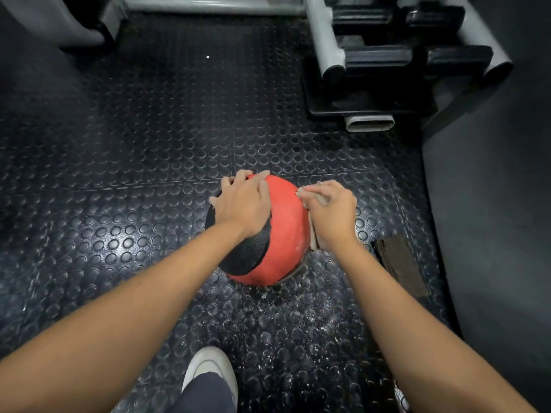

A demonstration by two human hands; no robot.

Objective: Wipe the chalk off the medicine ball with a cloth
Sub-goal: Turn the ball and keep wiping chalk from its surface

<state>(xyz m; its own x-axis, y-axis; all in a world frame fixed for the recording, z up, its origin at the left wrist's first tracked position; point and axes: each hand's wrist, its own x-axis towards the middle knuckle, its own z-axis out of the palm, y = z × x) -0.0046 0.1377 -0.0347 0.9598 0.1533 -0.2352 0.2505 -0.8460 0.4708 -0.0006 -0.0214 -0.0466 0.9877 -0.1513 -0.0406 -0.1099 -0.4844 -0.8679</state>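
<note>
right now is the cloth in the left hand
No, the right hand grips the cloth against the medicine ball, while the left hand rests spread on the ball's top.

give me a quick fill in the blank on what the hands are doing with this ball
1. The left hand lies spread on the medicine ball, across its red and ____ parts.
2. The right hand presses a ____ against the ball's red side.
3. A ____ shoe shows near the bottom edge.
Missing words: black; cloth; white.
</note>
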